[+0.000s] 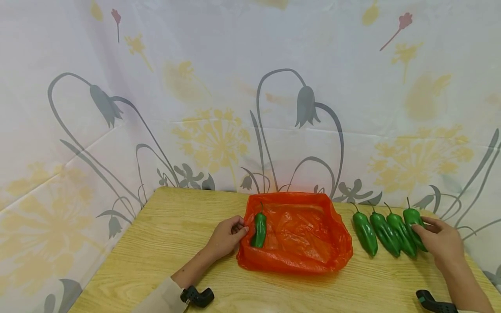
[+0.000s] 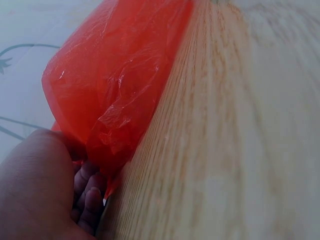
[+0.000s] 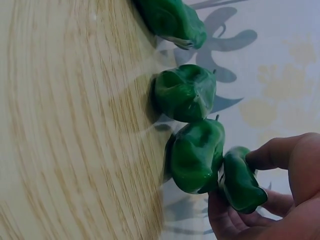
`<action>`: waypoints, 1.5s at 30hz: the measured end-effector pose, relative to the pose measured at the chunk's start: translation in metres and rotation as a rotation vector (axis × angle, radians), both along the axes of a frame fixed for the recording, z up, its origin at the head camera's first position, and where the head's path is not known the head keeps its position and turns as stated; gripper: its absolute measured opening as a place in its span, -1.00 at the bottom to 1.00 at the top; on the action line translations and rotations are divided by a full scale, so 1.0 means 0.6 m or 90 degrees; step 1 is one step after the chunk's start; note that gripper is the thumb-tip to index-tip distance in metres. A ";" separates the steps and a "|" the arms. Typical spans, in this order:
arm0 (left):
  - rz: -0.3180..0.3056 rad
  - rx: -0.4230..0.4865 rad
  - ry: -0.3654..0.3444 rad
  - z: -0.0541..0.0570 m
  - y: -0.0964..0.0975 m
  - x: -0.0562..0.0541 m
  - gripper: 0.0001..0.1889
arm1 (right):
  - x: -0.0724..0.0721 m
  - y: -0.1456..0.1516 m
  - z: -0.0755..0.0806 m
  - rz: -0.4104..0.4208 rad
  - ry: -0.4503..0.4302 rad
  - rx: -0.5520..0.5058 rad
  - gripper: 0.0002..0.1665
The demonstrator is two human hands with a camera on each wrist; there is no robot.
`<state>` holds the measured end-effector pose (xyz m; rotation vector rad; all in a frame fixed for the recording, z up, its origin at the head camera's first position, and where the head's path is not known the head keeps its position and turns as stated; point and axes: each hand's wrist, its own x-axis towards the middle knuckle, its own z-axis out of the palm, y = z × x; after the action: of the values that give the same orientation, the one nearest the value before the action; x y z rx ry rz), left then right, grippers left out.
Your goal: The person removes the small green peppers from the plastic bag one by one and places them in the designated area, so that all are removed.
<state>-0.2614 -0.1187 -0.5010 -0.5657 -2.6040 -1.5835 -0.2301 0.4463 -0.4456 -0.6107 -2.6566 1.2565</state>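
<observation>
An open red plastic bag (image 1: 289, 262) sits on the table with its mouth spread wide. Inside it, a green pepper (image 1: 260, 226) leans along the left wall, stem up. My left hand (image 1: 227, 237) pinches the bag's left edge between thumb and fingers; in the left wrist view the fingertips are tucked against the red film (image 2: 115, 100). To the right, my right hand (image 1: 446, 243) grips the rightmost green pepper (image 1: 412, 217), thumb on one side and fingers on the other. In the right wrist view this pepper (image 3: 240, 177) is right beside a neighbouring pepper (image 3: 197, 157).
Three more green peppers lie in a row between bag and right hand: a left one (image 1: 365, 234), a middle one (image 1: 385, 234) and a right one (image 1: 402, 237). The wooden table (image 1: 172, 217) ends at a flower-printed curtain (image 1: 219, 87) behind and at the sides.
</observation>
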 end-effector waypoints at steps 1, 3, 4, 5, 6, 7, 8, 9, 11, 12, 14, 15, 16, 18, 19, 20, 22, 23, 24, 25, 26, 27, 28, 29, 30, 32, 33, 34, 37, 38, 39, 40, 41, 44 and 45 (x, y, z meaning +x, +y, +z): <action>0.001 0.000 0.000 0.000 0.000 0.000 -0.94 | -0.001 0.001 -0.001 -0.001 0.002 0.001 -0.17; 0.002 -0.001 0.000 -0.001 0.000 0.000 -0.94 | -0.001 0.002 -0.003 0.000 0.002 0.000 -0.16; 0.003 -0.002 -0.001 -0.001 0.000 0.000 -0.94 | -0.001 0.003 -0.003 -0.001 0.002 -0.001 -0.16; 0.003 -0.002 -0.001 -0.001 0.000 0.000 -0.94 | 0.000 0.003 -0.003 -0.001 0.002 -0.003 -0.16; 0.003 -0.001 -0.002 0.000 0.000 0.000 -0.94 | 0.000 0.003 -0.003 -0.002 0.001 -0.008 -0.15; 0.003 -0.001 -0.003 0.000 0.000 0.000 -0.93 | 0.000 0.003 -0.003 -0.003 0.000 -0.012 -0.15; 0.003 -0.001 -0.004 0.000 0.000 0.000 -0.93 | 0.001 0.004 -0.002 -0.005 -0.003 -0.014 -0.15; 0.002 0.000 -0.005 0.000 0.000 0.000 -0.93 | 0.001 0.004 -0.002 -0.007 -0.007 -0.016 -0.14; 0.002 0.000 -0.006 0.001 0.000 0.000 -0.92 | 0.002 0.005 -0.002 -0.012 -0.014 -0.018 -0.14; 0.002 -0.001 -0.006 0.001 0.000 0.000 -0.92 | 0.002 0.005 -0.002 -0.014 -0.020 -0.020 -0.14; 0.002 -0.005 -0.004 0.001 0.000 0.000 -0.92 | 0.003 0.006 -0.003 -0.017 -0.029 -0.023 -0.13; 0.002 -0.006 -0.004 0.001 0.000 0.000 -0.92 | 0.003 0.006 -0.004 -0.018 -0.031 -0.022 -0.14; 0.002 -0.007 -0.003 0.001 0.000 0.000 -0.91 | 0.003 0.006 -0.005 -0.019 -0.032 -0.022 -0.14; 0.003 -0.009 -0.002 0.000 0.000 0.000 -0.91 | 0.004 0.007 -0.006 -0.021 -0.035 -0.022 -0.14; 0.003 -0.010 -0.002 0.000 0.000 -0.001 -0.91 | 0.004 0.007 -0.006 -0.024 -0.034 -0.019 -0.15; 0.003 -0.010 -0.002 0.000 0.000 -0.001 -0.91 | 0.004 0.008 -0.007 -0.025 -0.034 -0.018 -0.15; 0.003 -0.009 -0.001 -0.001 0.000 -0.002 -0.91 | 0.004 0.008 -0.008 -0.028 -0.035 -0.016 -0.15; 0.003 -0.009 -0.001 -0.001 0.000 -0.002 -0.91 | 0.004 0.009 -0.009 -0.030 -0.038 -0.015 -0.15; 0.003 -0.008 0.000 -0.001 0.000 -0.002 -0.91 | 0.004 0.009 -0.009 -0.031 -0.040 -0.013 -0.15; 0.002 -0.006 -0.002 -0.001 0.000 -0.002 -0.91 | 0.004 0.009 -0.010 -0.031 -0.042 -0.010 -0.15; 0.001 -0.004 -0.003 -0.001 0.000 -0.002 -0.91 | 0.004 0.009 -0.010 -0.030 -0.043 -0.009 -0.15; 0.000 -0.002 -0.004 -0.001 0.000 -0.002 -0.91 | 0.004 0.009 -0.010 -0.030 -0.045 -0.009 -0.15; -0.001 -0.001 -0.004 0.000 0.000 -0.001 -0.91 | 0.005 0.009 -0.011 -0.030 -0.045 -0.009 -0.15; -0.001 0.000 -0.005 0.000 0.000 -0.001 -0.91 | 0.005 0.009 -0.011 -0.029 -0.046 -0.010 -0.15; -0.001 0.001 -0.005 0.000 0.000 -0.001 -0.91 | 0.005 0.009 -0.012 -0.029 -0.047 -0.011 -0.15; -0.001 0.002 -0.006 0.000 0.000 -0.001 -0.91 | 0.004 0.009 -0.013 -0.031 -0.047 -0.014 -0.15; -0.001 0.003 -0.006 0.000 0.000 -0.001 -0.91 | 0.003 0.009 -0.013 -0.032 -0.048 -0.012 -0.15; -0.001 0.003 -0.006 0.000 0.000 -0.001 -0.91 | 0.003 0.010 -0.014 -0.035 -0.049 -0.013 -0.15; 0.000 0.002 -0.005 0.000 0.000 -0.001 -0.91 | 0.003 0.010 -0.014 -0.040 -0.054 -0.013 -0.15; 0.000 0.001 -0.005 0.000 0.000 -0.001 -0.91 | 0.004 0.010 -0.015 -0.041 -0.056 -0.013 -0.15; 0.000 0.000 -0.004 0.000 0.000 -0.001 -0.91 | 0.004 0.010 -0.015 -0.041 -0.058 -0.014 -0.15; 0.001 -0.002 -0.002 0.000 0.000 -0.002 -0.91 | 0.005 0.010 -0.015 -0.041 -0.061 -0.014 -0.15; 0.000 -0.003 0.001 0.000 0.000 -0.002 -0.91 | 0.006 0.010 -0.015 -0.041 -0.063 -0.015 -0.15; 0.000 -0.008 0.008 0.000 -0.001 -0.003 -0.91 | 0.008 0.010 -0.016 -0.039 -0.070 -0.013 -0.14; 0.000 -0.010 0.011 0.000 -0.001 -0.003 -0.91 | 0.009 0.010 -0.017 -0.039 -0.073 -0.009 -0.14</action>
<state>-0.2629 -0.1191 -0.5013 -0.5781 -2.6067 -1.5528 -0.2249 0.4525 -0.4556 -0.7829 -2.6989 1.2615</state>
